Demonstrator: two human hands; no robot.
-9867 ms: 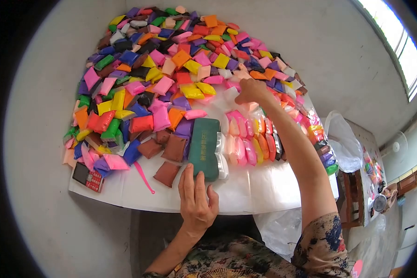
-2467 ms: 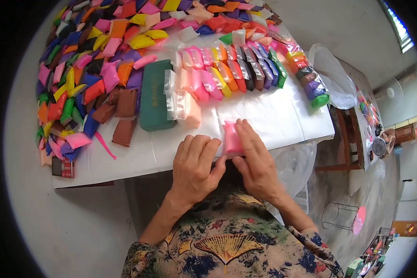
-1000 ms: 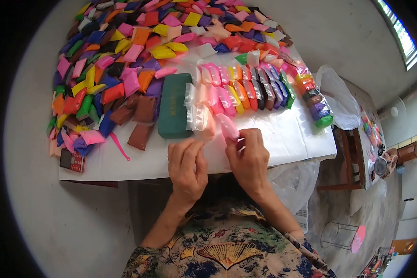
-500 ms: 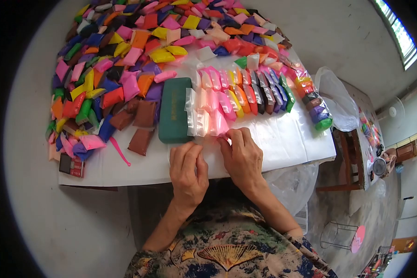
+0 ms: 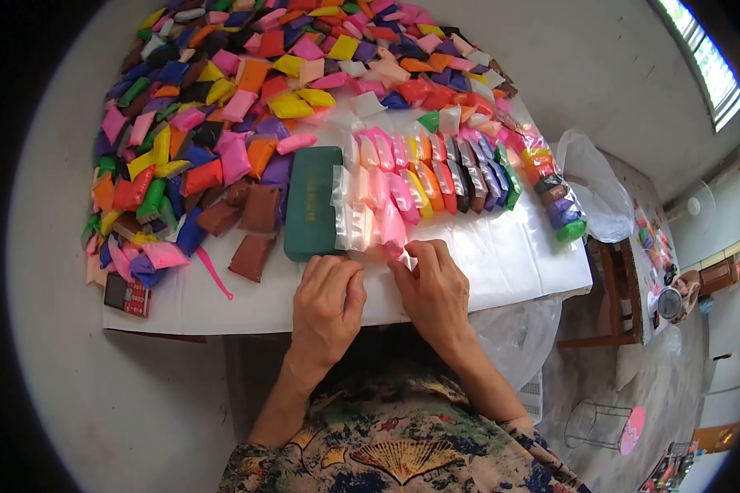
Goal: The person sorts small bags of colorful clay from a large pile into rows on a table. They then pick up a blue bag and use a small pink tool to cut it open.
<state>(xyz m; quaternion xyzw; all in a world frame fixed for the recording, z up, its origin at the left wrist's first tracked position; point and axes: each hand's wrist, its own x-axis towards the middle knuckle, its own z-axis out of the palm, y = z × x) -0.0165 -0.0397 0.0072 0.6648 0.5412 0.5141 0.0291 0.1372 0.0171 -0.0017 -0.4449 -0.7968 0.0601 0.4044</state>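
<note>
My left hand (image 5: 329, 300) is closed, thumb against curled fingers, just below the green case (image 5: 313, 205); whatever it may hold is hidden. My right hand (image 5: 436, 287) has thumb and fingers together at the bottom edge of a pink packet (image 5: 392, 226), the front one beside the pale peach packets (image 5: 357, 223). Two rows of filled clear packets run rightward from there, through yellow (image 5: 416, 191), orange, red, black and purple to green (image 5: 511, 177). The packets overlap and lean on each other.
A large heap of coloured packets (image 5: 238, 107) covers the table's back and left. A pink strip (image 5: 214, 273) and a red-and-black phone (image 5: 127, 295) lie front left. Another packet column (image 5: 557, 197) and a clear plastic bag (image 5: 594, 185) are at right.
My right hand has drawn slightly back from the front pink packet, towards the table's near edge. My left hand has shifted slightly left. The view has tilted a little.
</note>
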